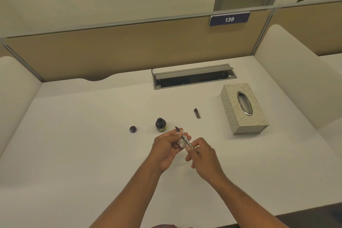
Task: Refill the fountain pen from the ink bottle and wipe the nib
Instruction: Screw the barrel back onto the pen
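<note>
Both hands meet above the white desk (pixel 92 135): the left hand (pixel 167 144) is curled around a small wad of white tissue (pixel 181 142), the right hand (pixel 202 153) pinches the back end of the pen (pixel 184 138). The pen slants across the tissue, nib up and away. Just beyond stands the uncapped ink bottle (pixel 160 124), its cap (pixel 133 129) to the left. The pen cap (pixel 197 113) lies near the tissue box (pixel 242 109).

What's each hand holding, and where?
Right hand grips the fountain pen by its rear barrel; left hand holds a white tissue wad against the pen.
</note>
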Demonstrator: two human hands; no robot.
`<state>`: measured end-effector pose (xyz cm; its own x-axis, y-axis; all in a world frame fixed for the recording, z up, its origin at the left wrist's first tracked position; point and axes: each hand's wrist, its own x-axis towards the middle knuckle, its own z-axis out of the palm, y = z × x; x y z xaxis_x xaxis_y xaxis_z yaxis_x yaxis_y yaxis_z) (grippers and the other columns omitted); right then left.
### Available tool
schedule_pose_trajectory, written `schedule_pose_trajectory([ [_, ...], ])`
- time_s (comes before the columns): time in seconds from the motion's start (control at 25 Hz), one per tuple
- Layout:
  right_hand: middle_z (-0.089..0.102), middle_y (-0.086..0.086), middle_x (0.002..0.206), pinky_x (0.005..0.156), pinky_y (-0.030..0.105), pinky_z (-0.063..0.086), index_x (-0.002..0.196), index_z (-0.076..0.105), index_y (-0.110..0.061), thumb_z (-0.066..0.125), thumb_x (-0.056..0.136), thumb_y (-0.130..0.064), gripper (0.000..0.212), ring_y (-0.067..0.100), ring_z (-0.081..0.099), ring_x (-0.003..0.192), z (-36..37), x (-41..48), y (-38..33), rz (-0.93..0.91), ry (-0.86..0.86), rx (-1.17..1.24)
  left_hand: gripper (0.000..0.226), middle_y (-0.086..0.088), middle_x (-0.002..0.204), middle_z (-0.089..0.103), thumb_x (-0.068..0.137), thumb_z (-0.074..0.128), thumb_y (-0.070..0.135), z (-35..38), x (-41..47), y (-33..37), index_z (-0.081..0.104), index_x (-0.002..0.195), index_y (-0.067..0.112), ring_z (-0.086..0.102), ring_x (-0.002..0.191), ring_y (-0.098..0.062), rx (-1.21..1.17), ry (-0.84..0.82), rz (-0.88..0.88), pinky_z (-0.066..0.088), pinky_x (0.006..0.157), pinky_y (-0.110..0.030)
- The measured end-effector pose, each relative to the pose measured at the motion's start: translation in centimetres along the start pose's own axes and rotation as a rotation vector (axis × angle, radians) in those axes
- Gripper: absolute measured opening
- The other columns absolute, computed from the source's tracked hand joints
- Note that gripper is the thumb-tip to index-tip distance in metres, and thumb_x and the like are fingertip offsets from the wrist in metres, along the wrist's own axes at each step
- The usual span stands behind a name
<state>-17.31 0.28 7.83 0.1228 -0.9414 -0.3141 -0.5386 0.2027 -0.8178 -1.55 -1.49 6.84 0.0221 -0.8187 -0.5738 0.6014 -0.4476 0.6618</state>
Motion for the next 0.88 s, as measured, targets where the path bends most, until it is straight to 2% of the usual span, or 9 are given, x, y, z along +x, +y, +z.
schedule_pose_trajectory([
  [0.08,0.078,-0.003,0.08,0.062,0.032,0.055,0.092,0.054,-0.025,0.055,0.104,-0.037,0.017,0.012,0.065,0.061,0.0,0.3,0.1,0.0,0.001,-0.03,0.019,-0.03,0.121,0.076,0.1,0.066,-0.001,0.0,0.1,0.0,0.071,0.118,-0.006,0.074,0.118,-0.045,-0.004,-0.004,0.0,0.06,0.104,-0.05],
  [0.24,0.078,-0.003,0.082,0.059,0.026,0.049,0.089,0.056,-0.025,0.053,0.105,-0.033,0.018,0.012,0.065,0.06,-0.1,0.7,0.0,0.004,-0.022,-0.032,0.019,-0.028,0.118,0.077,0.101,0.065,-0.001,0.0,0.6,0.2,0.07,0.119,-0.007,0.077,0.113,-0.044,0.007,-0.026,0.001,0.061,0.099,-0.048],
  [0.36,0.076,-0.004,0.084,0.065,0.027,0.055,0.089,0.065,-0.023,0.06,0.101,-0.034,0.017,0.012,0.068,0.071,-0.1,1.1,0.2,-0.044,0.014,-0.044,0.018,-0.028,0.116,0.077,0.101,0.065,0.0,-0.1,1.2,0.2,0.072,0.117,-0.007,0.078,0.111,-0.043,0.033,-0.017,0.001,0.06,0.102,-0.051],
  [0.52,0.075,-0.004,0.092,0.066,0.012,0.043,0.097,0.076,-0.018,0.066,0.097,-0.024,0.012,0.009,0.065,0.082,0.0,2.1,0.9,-0.097,0.018,-0.127,0.017,-0.03,0.122,0.076,0.101,0.067,0.001,-0.6,2.1,-0.3,0.074,0.115,-0.005,0.077,0.113,-0.042,0.062,0.021,-0.003,0.054,0.112,-0.056],
  [0.68,0.074,-0.003,0.085,0.063,0.01,0.041,0.09,0.078,-0.016,0.068,0.095,-0.021,0.012,0.013,0.065,0.079,0.2,3.3,1.5,-0.091,0.064,-0.155,0.018,-0.029,0.119,0.077,0.102,0.067,0.006,-1.2,3.0,-1.1,0.077,0.114,-0.004,0.072,0.105,-0.039,0.034,0.049,0.004,0.053,0.11,-0.05],
  [0.76,0.073,-0.002,0.081,0.062,0.007,0.039,0.087,0.076,-0.014,0.069,0.094,-0.021,0.012,0.015,0.065,0.078,0.0,4.5,1.6,-0.082,0.131,-0.166,0.02,-0.029,0.12,0.077,0.102,0.068,0.007,-1.7,3.4,-1.4,0.074,0.117,-0.004,0.076,0.101,-0.038,0.006,0.108,0.003,0.055,0.107,-0.05],
  [0.88,0.068,-0.003,0.079,0.062,0.005,0.035,0.095,0.074,-0.015,0.072,0.092,-0.019,0.005,0.016,0.062,0.076,-0.4,7.0,1.8,-0.047,0.216,-0.182,0.023,-0.021,0.119,0.08,0.102,0.07,0.012,-2.4,4.1,-1.5,0.072,0.121,0.0,0.081,0.102,-0.035,0.047,0.178,-0.019,0.056,0.108,-0.053],
])
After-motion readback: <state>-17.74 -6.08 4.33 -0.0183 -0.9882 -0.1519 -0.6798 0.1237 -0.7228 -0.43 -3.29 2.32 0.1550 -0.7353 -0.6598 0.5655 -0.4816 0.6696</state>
